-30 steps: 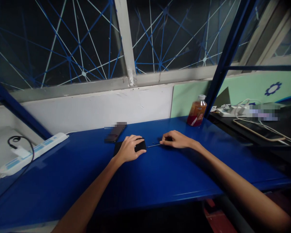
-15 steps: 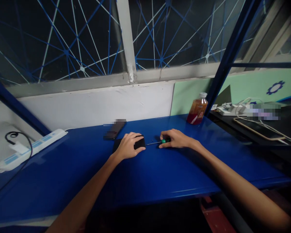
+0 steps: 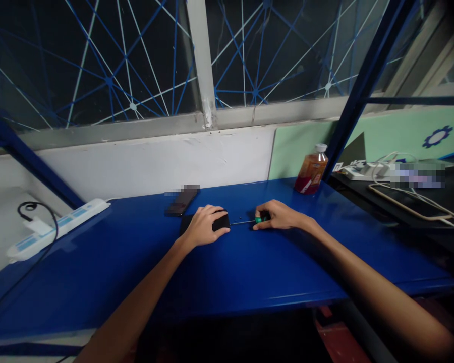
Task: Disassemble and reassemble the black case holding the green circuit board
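Observation:
A flat black box-like object (image 3: 221, 223) lies on the blue table (image 3: 227, 272), partly covered by my left hand (image 3: 203, 226). The fingers of that hand wrap over its top and near side, holding it down. To its right, my right hand (image 3: 276, 216) grips a screwdriver (image 3: 259, 220) by its green and black handle. The thin metal shaft points left, and its tip meets the right end of the black object. Whether the tip sits inside a screw head is too small to tell. Some tiny dark bits (image 3: 240, 218) rest just behind the shaft.
Behind my left hand lies a dark phone-like slab (image 3: 182, 200). A white power strip (image 3: 60, 229) with a black cable is at the left. A drink bottle (image 3: 311, 170) stands at the back right, near a blue post. A phone (image 3: 408, 201) and cables lie on the black surface beyond.
The whole view has shifted slightly, so everything appears a little farther right. Both hands keep the same hold on the black object and the screwdriver.

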`<state>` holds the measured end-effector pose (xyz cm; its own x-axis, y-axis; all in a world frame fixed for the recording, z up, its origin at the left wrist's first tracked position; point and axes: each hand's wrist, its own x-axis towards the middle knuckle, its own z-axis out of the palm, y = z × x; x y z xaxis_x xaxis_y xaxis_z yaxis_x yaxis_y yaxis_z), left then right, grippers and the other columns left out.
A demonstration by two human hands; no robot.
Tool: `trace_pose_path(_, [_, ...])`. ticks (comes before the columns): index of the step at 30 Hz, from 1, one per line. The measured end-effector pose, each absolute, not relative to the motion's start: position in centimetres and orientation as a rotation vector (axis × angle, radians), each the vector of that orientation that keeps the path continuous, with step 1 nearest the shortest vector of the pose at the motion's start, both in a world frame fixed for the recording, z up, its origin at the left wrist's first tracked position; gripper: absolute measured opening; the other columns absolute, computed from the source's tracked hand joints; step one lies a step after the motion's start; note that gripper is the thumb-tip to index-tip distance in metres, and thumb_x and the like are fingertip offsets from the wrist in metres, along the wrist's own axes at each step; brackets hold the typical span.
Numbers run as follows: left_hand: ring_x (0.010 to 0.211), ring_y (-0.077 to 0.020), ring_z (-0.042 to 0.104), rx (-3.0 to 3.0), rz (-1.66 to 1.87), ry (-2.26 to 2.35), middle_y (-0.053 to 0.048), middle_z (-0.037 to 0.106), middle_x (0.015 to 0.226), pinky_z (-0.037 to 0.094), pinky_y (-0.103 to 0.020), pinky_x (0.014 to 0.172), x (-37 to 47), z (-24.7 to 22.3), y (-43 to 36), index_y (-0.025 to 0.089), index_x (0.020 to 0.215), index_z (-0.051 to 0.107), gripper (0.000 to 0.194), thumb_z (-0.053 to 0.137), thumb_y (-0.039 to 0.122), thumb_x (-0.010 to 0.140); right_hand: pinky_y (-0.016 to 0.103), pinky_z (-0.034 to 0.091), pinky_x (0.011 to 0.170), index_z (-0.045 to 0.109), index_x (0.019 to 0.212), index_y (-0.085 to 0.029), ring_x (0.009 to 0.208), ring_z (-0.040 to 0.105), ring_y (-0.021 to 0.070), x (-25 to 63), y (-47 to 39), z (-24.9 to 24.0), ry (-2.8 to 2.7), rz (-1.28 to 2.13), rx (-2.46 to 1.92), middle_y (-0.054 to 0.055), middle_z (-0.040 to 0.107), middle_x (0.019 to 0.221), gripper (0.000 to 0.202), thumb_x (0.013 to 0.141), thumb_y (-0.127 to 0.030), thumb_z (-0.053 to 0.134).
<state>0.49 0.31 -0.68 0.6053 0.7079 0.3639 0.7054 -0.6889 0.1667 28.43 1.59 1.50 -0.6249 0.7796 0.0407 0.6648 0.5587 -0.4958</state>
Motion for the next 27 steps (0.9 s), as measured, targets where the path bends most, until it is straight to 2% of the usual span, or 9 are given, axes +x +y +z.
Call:
trace_pose_path(3, [0.114,-0.0297,0.051,2.819,0.631,1.244,-0.008,0.058,0.126,0.039,-0.047,0.092,0.51,-0.63,0.26,0.025,0.120,0.059,0.045,0.059,0.049,0.082,0.025,0.027,0.051,0.059,0.078,-0.018,0.053,0.045,0.0113,28.20,1.36,1.46,-2.559,0.613,-1.206,-0.002,0.057,0.062,0.031,0.073,-0.049,0.066])
trace_pose_path(10, [0.115,-0.0286,0.050,2.850,0.615,1.244,-0.009,0.058,0.127,0.039,-0.046,0.092,0.48,-0.71,0.25,0.023,0.120,0.059,0.046,0.058,0.050,0.083,0.025,0.026,0.052,0.063,0.084,-0.018,0.053,0.045,0.0110,28.25,1.19,1.68,-2.565,0.517,-1.201,0.000,0.060,0.064,0.028,0.083,-0.045,0.055])
trace_pose_path(17, [0.116,-0.0287,0.050,2.851,0.585,1.267,-0.009,0.057,0.128,0.038,-0.046,0.093,0.53,-0.53,0.09,0.023,0.122,0.058,0.046,0.056,0.050,0.085,0.026,0.026,0.052,0.067,0.076,-0.019,0.055,0.047,0.0126,28.52,1.85,1.18,-2.621,0.354,-1.269,0.000,0.060,0.062,0.040,0.072,-0.059,0.064])
trace_pose_path(27, [0.116,-0.0282,0.050,2.848,0.556,1.293,-0.008,0.057,0.129,0.038,-0.047,0.093,0.54,-0.42,-0.08,0.024,0.123,0.057,0.047,0.055,0.051,0.085,0.026,0.025,0.051,0.063,0.075,-0.019,0.053,0.045,0.0111,28.00,1.35,1.43,-2.580,0.380,-1.303,-0.001,0.059,0.061,0.033,0.073,-0.052,0.065])
